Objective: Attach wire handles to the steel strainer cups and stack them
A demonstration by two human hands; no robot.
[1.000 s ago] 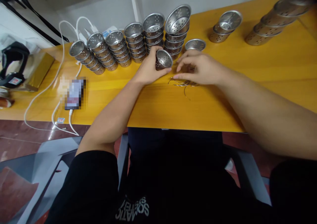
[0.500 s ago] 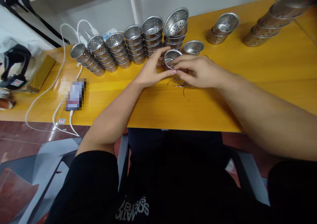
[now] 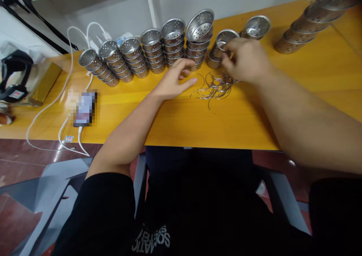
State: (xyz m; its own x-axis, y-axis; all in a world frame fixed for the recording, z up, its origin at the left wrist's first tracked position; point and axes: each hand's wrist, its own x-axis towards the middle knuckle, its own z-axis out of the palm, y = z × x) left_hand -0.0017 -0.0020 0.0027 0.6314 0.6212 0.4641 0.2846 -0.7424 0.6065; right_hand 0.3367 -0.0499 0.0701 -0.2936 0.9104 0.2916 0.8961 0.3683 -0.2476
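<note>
A perforated metal cup (image 3: 220, 49) is in the grip of my right hand (image 3: 246, 59), its rim tilted up. It rests on or in another metal cup (image 3: 214, 60) standing on the table; which of the two I cannot tell. My left hand (image 3: 175, 80) lies open by the tabletop, thumb and fingers apart, holding nothing. Its fingertips are close to a stack of perforated cups (image 3: 195, 54). Between and below my hands lies a loose pile of thin curved metal wires (image 3: 216, 88).
Several more cup stacks (image 3: 152, 50) line the back left of the wooden table (image 3: 181, 124). More cups (image 3: 256, 27) stand at the back right, beside a long leaning stack (image 3: 299, 29). A phone (image 3: 85, 108) with white cables (image 3: 68, 56) lies at left.
My right hand has moved up and right with the cup, onto the lone cup behind. My left hand has let go of the cup and stays in place. The wire pile is now uncovered.
</note>
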